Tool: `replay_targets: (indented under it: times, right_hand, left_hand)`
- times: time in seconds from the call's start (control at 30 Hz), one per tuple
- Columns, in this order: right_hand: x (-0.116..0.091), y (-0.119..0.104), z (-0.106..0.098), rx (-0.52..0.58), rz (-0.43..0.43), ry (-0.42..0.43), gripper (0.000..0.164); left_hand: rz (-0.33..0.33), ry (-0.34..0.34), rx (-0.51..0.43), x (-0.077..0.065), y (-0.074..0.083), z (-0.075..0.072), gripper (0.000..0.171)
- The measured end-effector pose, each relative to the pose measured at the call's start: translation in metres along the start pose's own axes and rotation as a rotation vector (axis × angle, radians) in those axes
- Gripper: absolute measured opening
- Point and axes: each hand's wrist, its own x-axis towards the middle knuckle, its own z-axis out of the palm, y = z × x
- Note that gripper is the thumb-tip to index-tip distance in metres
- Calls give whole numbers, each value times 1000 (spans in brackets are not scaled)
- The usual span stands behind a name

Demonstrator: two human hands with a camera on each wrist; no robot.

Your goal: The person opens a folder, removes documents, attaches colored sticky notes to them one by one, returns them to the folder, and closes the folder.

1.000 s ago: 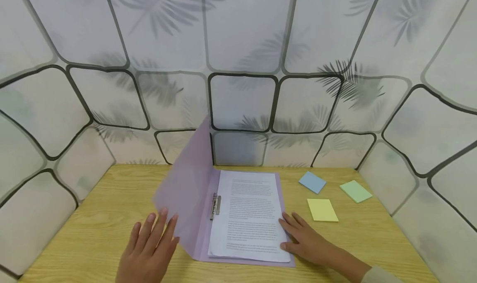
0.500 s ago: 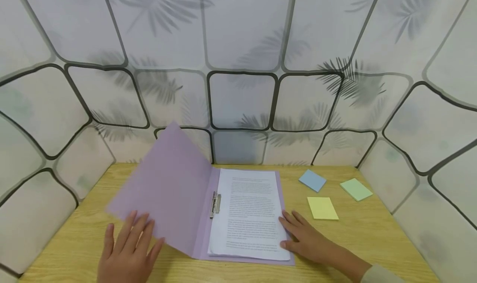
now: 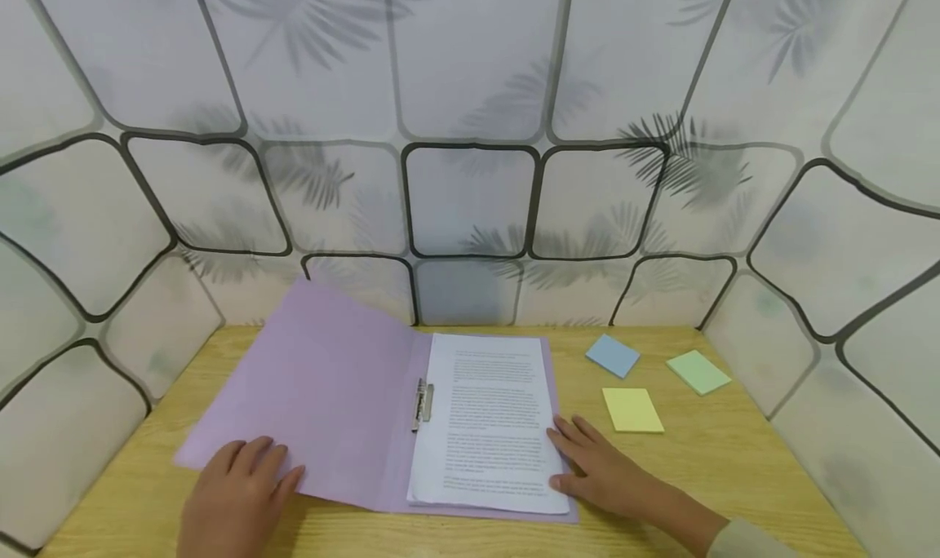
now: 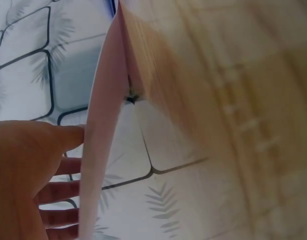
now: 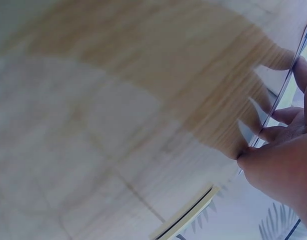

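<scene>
A purple folder lies spread on the table, its front cover (image 3: 323, 395) tilted up from the wood on the left. Printed sheets (image 3: 485, 419) fill the right side, beside a metal clip (image 3: 422, 405) at the spine. My left hand (image 3: 233, 493) touches the cover's near left corner. In the left wrist view its fingers (image 4: 61, 191) and thumb meet one face of the raised cover (image 4: 98, 140). My right hand (image 3: 605, 476) rests on the right edge of the sheets and folder, fingertips on the margin; the right wrist view shows thumb and fingers along that edge.
Right of the folder lie a blue sticky-note pad (image 3: 613, 356), a yellow pad (image 3: 633, 411) and a green pad (image 3: 699, 372). Patterned fabric walls (image 3: 470, 199) enclose the wooden table (image 3: 698, 468) at the back and sides.
The folder's cover has swung left and down, from nearly upright to a low tilt. My left hand has moved left with it; my right hand has stayed in place.
</scene>
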Motion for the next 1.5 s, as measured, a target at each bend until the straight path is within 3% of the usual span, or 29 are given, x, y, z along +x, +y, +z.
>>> replay_targets:
  times: [0.03, 0.1, 0.2, 0.27, 0.33, 0.43, 0.6, 0.77, 0.97, 1.17, 1.37, 1.5]
  right_hand:
    - [0, 0, 0, 0, 0, -2, 80]
    - [0, -1, -1, 0, 0, -5, 80]
    - [0, -2, -3, 2, 0, -8, 79]
    - [0, -1, -4, -5, 4, -10, 79]
    - [0, -1, -5, -9, 4, -11, 79]
    - [1, 0, -4, -19, 5, -12, 80]
    - [1, -1, -4, -48, -22, -6, 78]
    - [2, -3, -4, -94, -69, 7, 78]
    - [5, -1, -8, -129, -75, -4, 80]
    - [11, 6, -12, -121, -86, -27, 81]
    - [18, 9, -11, -127, -122, -40, 82]
    - [20, 4, -13, -161, -186, -45, 76]
  left_hand:
    - [-7, -40, 1, 0, -2, 0, 72]
    - [-50, -177, 3, 1, -3, 1, 54]
    - [-117, -460, -27, 11, -2, 5, 25]
    - [-142, -649, -64, 22, 1, 11, 25]
    - [-147, -778, -116, 35, 4, 21, 26]
    - [-128, -876, -204, 53, 8, 37, 23]
    - [-77, -954, -291, 80, 17, 64, 28]
    - [-32, -1013, -275, 98, 23, 86, 45]
    - [-85, -1056, -277, 115, 25, 101, 28]
    - [-64, -1010, -284, 119, 28, 105, 14]
    - [-80, -1029, -257, 115, 31, 98, 28]
    - [-67, -1004, -205, 112, 37, 97, 37]
